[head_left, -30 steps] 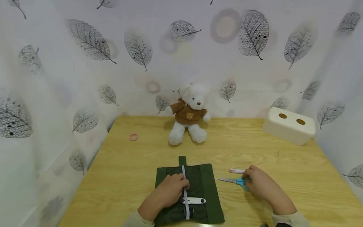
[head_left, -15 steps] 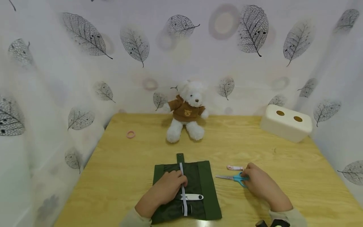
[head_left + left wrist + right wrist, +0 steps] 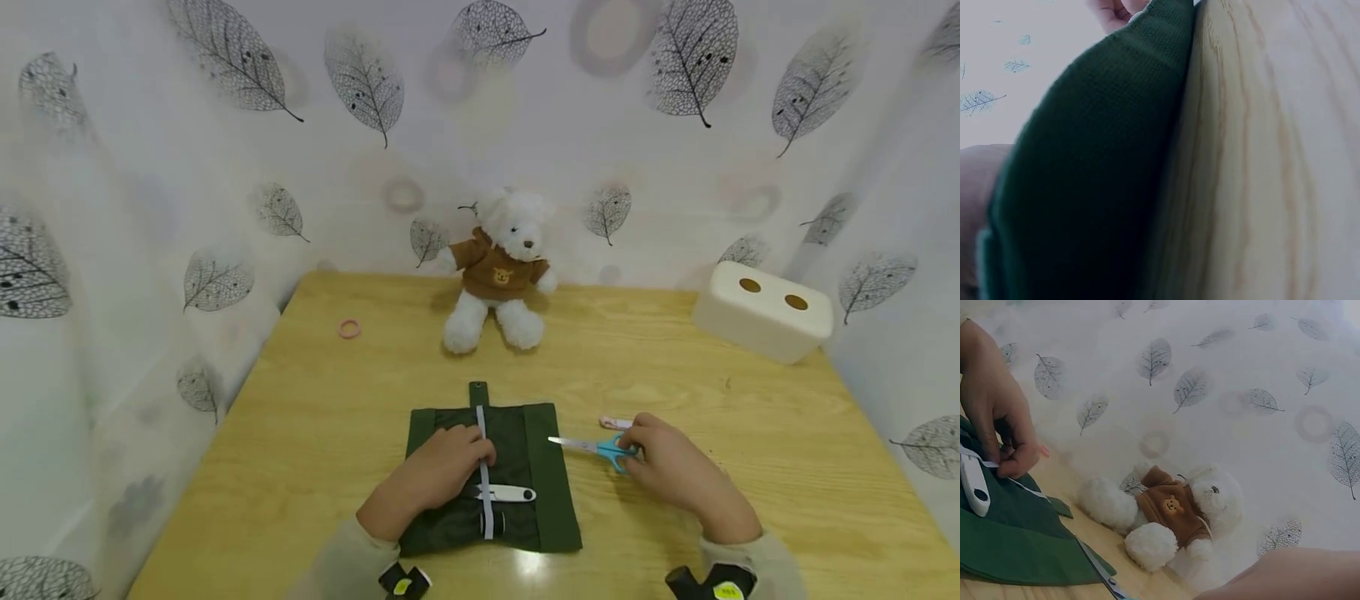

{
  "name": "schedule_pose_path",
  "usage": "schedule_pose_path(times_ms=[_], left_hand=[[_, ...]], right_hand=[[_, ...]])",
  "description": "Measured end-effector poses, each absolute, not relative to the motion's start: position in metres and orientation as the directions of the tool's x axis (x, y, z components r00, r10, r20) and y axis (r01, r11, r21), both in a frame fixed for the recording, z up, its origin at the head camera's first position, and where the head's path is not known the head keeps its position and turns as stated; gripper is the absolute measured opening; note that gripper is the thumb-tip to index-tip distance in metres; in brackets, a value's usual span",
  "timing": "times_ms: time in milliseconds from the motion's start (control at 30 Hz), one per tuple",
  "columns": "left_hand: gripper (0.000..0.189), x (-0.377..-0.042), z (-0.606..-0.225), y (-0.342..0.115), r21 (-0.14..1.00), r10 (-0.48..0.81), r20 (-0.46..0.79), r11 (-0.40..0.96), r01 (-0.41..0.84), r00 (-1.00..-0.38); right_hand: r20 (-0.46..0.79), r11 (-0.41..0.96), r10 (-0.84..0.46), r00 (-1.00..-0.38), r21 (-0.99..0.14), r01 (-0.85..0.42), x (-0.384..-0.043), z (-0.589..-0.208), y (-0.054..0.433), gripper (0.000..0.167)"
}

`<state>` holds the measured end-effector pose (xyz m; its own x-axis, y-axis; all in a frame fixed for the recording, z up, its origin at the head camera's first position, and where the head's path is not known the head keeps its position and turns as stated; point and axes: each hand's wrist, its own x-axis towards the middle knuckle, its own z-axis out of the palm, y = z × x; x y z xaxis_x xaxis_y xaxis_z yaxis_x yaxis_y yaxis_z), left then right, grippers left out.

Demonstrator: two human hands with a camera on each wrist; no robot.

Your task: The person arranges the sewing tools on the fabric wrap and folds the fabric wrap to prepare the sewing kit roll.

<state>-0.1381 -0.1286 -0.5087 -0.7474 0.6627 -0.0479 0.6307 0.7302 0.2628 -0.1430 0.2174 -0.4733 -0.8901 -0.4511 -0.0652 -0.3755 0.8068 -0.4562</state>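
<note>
A dark green fabric roll (image 3: 553, 483) lies spread on the table, with a white elastic strap (image 3: 484, 483) down its middle. My left hand (image 3: 442, 467) rests over the roll and pinches that strap, as the right wrist view also shows. Under the strap sit a white-handled tool with a black button (image 3: 513, 494) and a small dark spool-like item (image 3: 492, 523). My right hand (image 3: 663, 462) grips the blue handles of a pair of scissors (image 3: 611, 452). Its blades point left, their tip over the roll's right edge. Green cloth (image 3: 1097, 125) fills much of the left wrist view.
A small pink-and-white item (image 3: 613, 423) lies behind the scissors, partly covered by the right hand. Farther back sit a white teddy bear (image 3: 501, 279) in a brown hoodie, a pink ring (image 3: 349, 328) and a cream box with two holes (image 3: 765, 321). Leaf-print curtain surrounds the table.
My right hand has moved left with the scissors, bringing the blade tip from bare table to over the roll's edge. The left hand stays on the strap. The head view has tilted down somewhat.
</note>
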Motion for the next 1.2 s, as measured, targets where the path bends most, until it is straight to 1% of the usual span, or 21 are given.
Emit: schedule_pose_path(times_ms=[100, 267, 433, 733, 967, 1200], left_hand=[[0.015, -0.140, -0.509, -0.130, 0.272, 0.663, -0.050, 0.729, 0.628, -0.747], [0.016, -0.140, -0.508, -0.130, 0.299, 0.662, -0.069, 0.728, 0.617, -0.746], [0.016, -0.137, -0.508, -0.129, 0.315, 0.659, -0.079, 0.729, 0.608, -0.748], [0.015, -0.135, -0.506, -0.129, 0.331, 0.678, -0.001, 0.694, 0.639, -0.735], [0.016, -0.133, -0.505, -0.130, 0.341, 0.677, 0.001, 0.691, 0.637, -0.736], [0.015, -0.133, -0.505, -0.130, 0.339, 0.688, 0.039, 0.673, 0.657, -0.725]], right_hand=[[-0.039, 0.782, -0.491, -0.870, -0.462, -0.420, -0.143, -0.474, 0.206, 0.007], [0.004, 0.727, -0.573, -0.820, -0.458, -0.511, -0.141, -0.477, 0.190, 0.008], [0.032, 0.676, -0.628, -0.778, -0.473, -0.565, -0.137, -0.477, 0.178, 0.007], [-0.010, 0.684, -0.640, -0.769, -0.464, -0.563, -0.139, -0.482, 0.163, 0.006], [-0.013, 0.685, -0.655, -0.755, -0.432, -0.587, -0.140, -0.485, 0.154, 0.006], [-0.039, 0.682, -0.682, -0.730, -0.393, -0.616, -0.143, -0.487, 0.143, 0.007]])
